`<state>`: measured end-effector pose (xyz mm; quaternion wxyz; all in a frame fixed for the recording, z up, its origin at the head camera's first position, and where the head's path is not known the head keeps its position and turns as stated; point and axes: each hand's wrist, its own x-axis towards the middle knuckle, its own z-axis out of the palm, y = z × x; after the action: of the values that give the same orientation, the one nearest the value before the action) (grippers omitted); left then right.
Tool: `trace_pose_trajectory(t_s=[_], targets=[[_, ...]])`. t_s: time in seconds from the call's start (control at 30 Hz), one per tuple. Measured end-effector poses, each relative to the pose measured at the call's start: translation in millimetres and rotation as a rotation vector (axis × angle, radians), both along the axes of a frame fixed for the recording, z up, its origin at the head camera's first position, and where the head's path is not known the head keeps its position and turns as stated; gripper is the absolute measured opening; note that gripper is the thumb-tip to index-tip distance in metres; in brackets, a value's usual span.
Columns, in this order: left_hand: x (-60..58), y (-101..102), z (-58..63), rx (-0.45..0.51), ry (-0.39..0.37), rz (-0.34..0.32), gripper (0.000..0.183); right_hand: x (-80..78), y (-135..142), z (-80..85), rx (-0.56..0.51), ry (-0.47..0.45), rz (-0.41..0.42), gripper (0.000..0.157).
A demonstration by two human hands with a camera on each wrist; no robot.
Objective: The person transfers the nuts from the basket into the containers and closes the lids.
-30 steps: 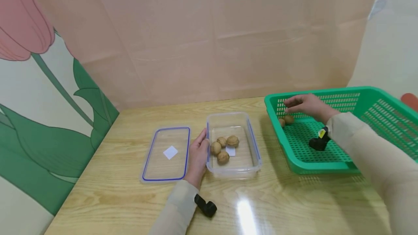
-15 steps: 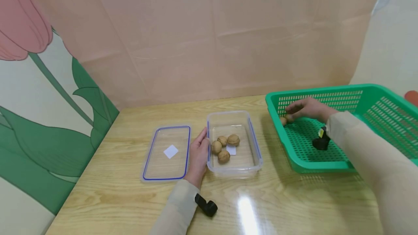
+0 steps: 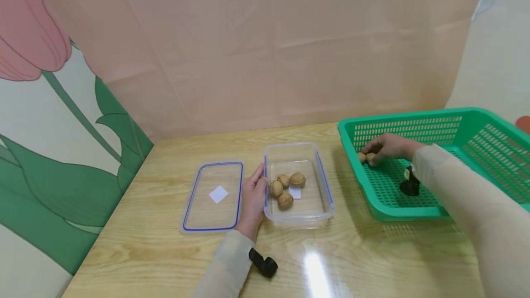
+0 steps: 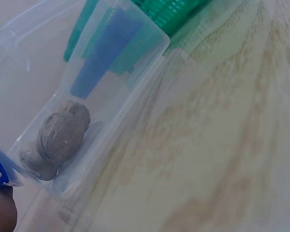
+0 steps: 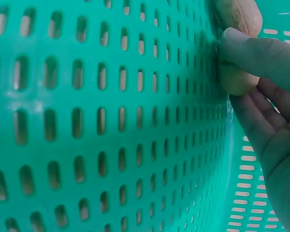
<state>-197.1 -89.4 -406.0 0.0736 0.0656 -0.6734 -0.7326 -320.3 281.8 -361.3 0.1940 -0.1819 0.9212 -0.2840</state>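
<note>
In the head view my right hand [image 3: 390, 146] reaches into a green plastic basket [image 3: 407, 213] and pinches a walnut [image 5: 239, 81] between thumb and fingers, close to the slotted wall. Another walnut [image 5: 244, 17] touches that same wall right beside it. My left hand [image 3: 253, 201] rests along the left side of a clear plastic food container [image 3: 316, 201], its fingers fairly straight against the wall. Several walnuts [image 3: 285, 200] lie inside the container, grouped toward its left. Only a bit of the left hand shows at the edge of the left wrist view.
A clear lid [image 3: 207, 213] with a blue seal lies flat on the wooden table [image 3: 136, 243], left of the container. White paper squares show at the lid [image 3: 218, 194] and the container. Behind the table hangs a pinkish-tan sheet [image 3: 248, 59].
My right hand has lowered from above the walnuts in the basket and now pinches one of them. The left hand and container stay in place.
</note>
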Motion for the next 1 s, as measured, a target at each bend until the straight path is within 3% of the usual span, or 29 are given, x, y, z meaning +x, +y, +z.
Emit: trace_pose_trajectory(t_s=[0.17, 0.57, 1.0], targets=[[-5.1, 0.3, -10.9, 0.015, 0.01, 0.012, 0.046, 0.4, 3.1, -0.7, -0.037, 0.002, -0.013, 0.047], [-4.2, 1.5, -8.4, -0.002, 0.048, 0.026, 0.046, -1.2, 6.5, 3.1, 0.021, 0.015, 0.016, 0.051], [-3.5, 0.0, -9.4, 0.028, 0.018, 0.009, 0.047, 2.8, 20.3, 20.5, -0.125, -0.012, -0.116, 0.064]])
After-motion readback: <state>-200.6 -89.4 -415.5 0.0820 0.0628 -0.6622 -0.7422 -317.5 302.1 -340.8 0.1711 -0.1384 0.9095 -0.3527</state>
